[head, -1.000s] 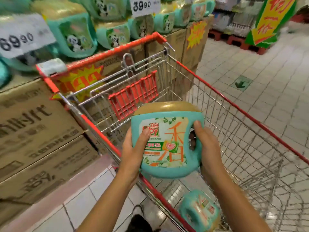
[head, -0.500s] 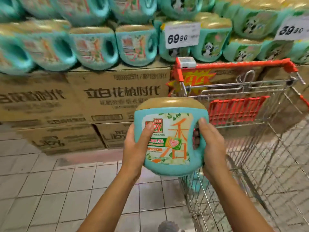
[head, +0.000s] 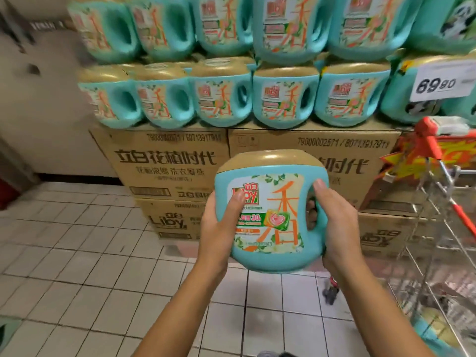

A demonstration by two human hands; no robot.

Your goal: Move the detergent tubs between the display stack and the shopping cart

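Your left hand (head: 219, 228) and right hand (head: 337, 228) grip one detergent tub (head: 270, 212); the shopping cart (head: 443, 228) is cropped at right, your right fingers hidden behind the handle.

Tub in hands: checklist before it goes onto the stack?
1. Left hand grip: ok, it holds the side of the tub, thumb on the label.
2. Right hand grip: ok, curled round the handle.
3. Tub upright, lid on: ok.
4. Free slot on the stack: cannot tell; both visible rows look full and the top is out of frame.
5. Path to the stack: ok, nothing between it and the tub.
6. Cart out of the way: ok, off to the right.
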